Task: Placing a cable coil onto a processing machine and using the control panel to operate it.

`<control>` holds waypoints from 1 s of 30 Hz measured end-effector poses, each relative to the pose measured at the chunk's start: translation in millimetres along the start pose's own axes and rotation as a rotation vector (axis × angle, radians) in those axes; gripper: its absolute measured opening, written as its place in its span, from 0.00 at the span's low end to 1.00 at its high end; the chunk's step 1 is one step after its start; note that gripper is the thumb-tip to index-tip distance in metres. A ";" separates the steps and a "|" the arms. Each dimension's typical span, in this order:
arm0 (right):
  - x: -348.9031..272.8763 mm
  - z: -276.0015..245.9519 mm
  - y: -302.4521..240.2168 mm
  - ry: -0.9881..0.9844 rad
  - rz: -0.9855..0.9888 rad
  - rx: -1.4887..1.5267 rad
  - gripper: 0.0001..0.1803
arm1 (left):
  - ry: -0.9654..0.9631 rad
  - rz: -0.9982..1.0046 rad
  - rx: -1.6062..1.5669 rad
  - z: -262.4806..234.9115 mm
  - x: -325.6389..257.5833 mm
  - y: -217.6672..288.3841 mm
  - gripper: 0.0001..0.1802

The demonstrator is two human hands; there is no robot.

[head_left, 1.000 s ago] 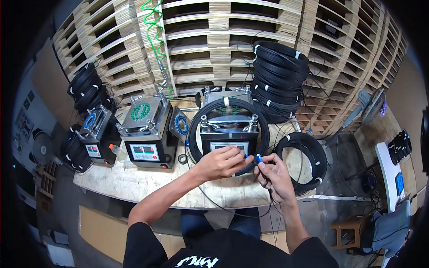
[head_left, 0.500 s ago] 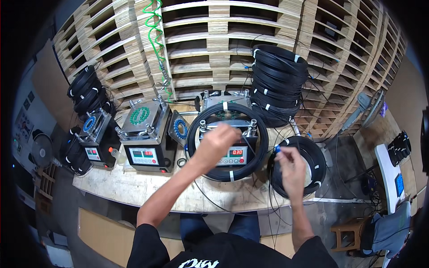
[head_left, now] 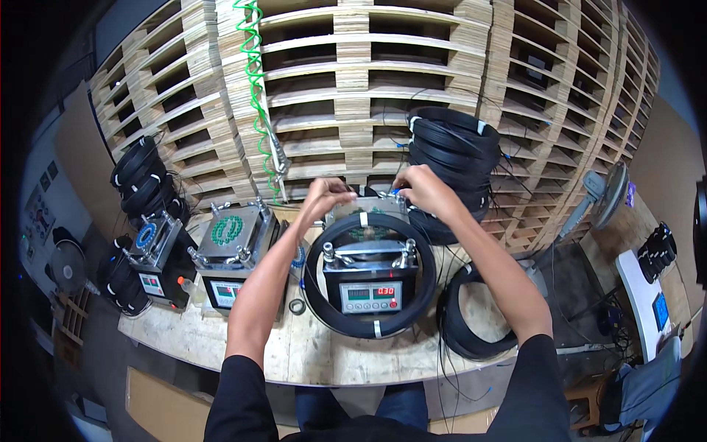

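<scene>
Both my hands are raised over the far side of the middle press-like machine [head_left: 372, 283], a dark unit with metal posts and a lit front panel. My right hand [head_left: 423, 193] pinches a small blue connector [head_left: 398, 193], which looks like the end of a black cable. Level with it, my left hand [head_left: 329, 196] has its fingers pressed together; what they hold, if anything, I cannot make out. A coil of black cable [head_left: 315, 298], tied with white bands, stands round the front of this machine, below my hands. Beside it, another black coil [head_left: 458, 331] lies at the table's right end.
Two similar machines [head_left: 227, 254] [head_left: 153, 254] stand to the left, with green and blue ring patterns on top. Tall stacks of black coils [head_left: 453, 158] [head_left: 138, 173] rise at the back. Wooden pallets [head_left: 353, 62] wall the far side; a green spiral hose [head_left: 254, 81] hangs there.
Both hands have moved to the far side of the middle machine: the right up and leftward from the right-hand coil with the blue connector, the left up and slightly leftward. The view has shifted too.
</scene>
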State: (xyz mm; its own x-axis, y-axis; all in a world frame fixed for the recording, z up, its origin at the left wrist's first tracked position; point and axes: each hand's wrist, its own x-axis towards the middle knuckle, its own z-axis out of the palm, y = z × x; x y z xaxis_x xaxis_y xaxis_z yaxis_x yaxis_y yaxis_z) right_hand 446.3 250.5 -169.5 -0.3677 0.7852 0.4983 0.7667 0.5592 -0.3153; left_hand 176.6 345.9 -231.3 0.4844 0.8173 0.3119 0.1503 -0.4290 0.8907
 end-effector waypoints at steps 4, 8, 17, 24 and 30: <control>29.4 30.5 -7.0 -0.165 0.120 -0.134 0.04 | -0.119 0.009 0.144 -2.5 -2.3 -12.0 0.11; 56.4 36.5 -6.0 -0.483 0.195 -0.192 0.09 | -0.108 -0.050 0.135 -6.7 -9.4 0.3 0.12; 79.9 43.6 -2.1 -0.643 0.163 -0.333 0.11 | -0.161 0.062 0.221 -6.0 6.9 -7.6 0.12; 89.9 46.9 -24.5 -0.730 0.160 -0.456 0.11 | -0.201 0.089 0.320 -10.6 9.2 -8.2 0.14; 90.3 63.9 -38.3 -0.706 -0.006 -0.656 0.10 | -0.289 0.340 0.424 -7.1 20.6 -6.3 0.18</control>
State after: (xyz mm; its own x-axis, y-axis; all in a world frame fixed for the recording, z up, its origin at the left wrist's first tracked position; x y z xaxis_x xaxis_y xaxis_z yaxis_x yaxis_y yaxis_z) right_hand 350.1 316.9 -164.0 -0.4405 0.8815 -0.1701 0.8264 0.4722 0.3068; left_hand 179.5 368.1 -228.2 0.7703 0.4963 0.4004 0.2476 -0.8114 0.5294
